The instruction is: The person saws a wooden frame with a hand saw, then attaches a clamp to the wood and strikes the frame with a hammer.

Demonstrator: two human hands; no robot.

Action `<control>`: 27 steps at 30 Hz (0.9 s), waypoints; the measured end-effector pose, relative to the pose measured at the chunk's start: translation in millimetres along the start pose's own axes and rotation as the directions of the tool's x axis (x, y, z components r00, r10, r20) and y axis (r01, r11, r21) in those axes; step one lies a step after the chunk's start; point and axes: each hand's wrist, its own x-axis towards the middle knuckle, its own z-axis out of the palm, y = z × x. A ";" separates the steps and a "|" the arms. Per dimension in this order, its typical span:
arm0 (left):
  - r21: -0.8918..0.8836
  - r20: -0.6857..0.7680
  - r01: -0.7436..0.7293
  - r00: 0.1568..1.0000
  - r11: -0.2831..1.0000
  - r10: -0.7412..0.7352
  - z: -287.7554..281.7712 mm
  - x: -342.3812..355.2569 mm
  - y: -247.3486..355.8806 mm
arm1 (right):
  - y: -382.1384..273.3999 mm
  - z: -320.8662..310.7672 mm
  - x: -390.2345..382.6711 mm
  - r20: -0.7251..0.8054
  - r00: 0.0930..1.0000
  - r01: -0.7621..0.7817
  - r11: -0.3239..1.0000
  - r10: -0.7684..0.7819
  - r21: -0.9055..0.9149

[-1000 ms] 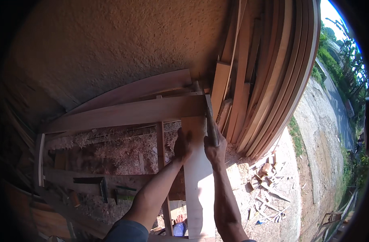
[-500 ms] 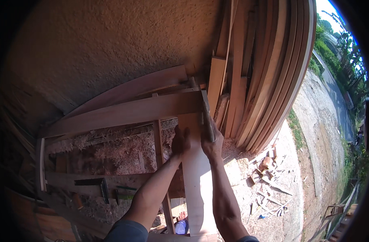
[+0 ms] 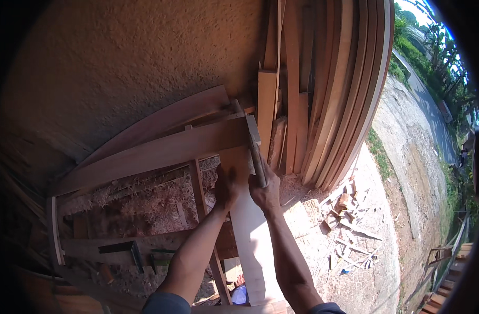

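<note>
A pale plank runs lengthwise before me, its far end meeting the far rail of a wooden frame. My left hand is closed on the plank's left edge, fingers curled over its top. On the opposite edge, my right hand grips a slim, brownish stick-like piece that points away toward the rail's end. A rounded butt shows at its near end; I cannot tell its exact kind. The far part of the plank lies in shade, the near part in bright sun.
Long boards lean upright against the rough wall. Offcuts litter the sunlit ground on the right. Wood shavings lie inside the frame, which has a thin crossbar. A dark carpenter's square rests on the near-left rail.
The whole view has shifted slightly, so the frame, plank and leaning boards sit a little further left. Both hands keep about the same holds on the plank and the stick-like piece.
</note>
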 end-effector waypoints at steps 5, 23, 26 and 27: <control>0.012 0.067 0.201 0.977 0.979 -0.202 -24.6 12.3 -13.7 | 36.9 -52.6 -188.5 0.062 0.993 0.103 0.992 -0.098 -0.069; 0.002 0.063 -0.028 0.998 1.000 0.028 -26.4 -3.1 -21.2 | 1.2 -40.4 -127.8 0.137 0.991 -0.012 0.993 -0.004 0.117; 0.034 0.037 0.079 0.996 0.996 -0.080 -14.9 9.6 11.6 | -5.3 9.4 30.1 0.039 0.997 -0.070 0.997 0.070 0.010; 0.060 0.060 0.067 0.996 0.996 -0.070 -13.2 9.1 8.2 | -24.5 17.3 46.0 -0.003 0.999 -0.042 0.997 0.042 -0.059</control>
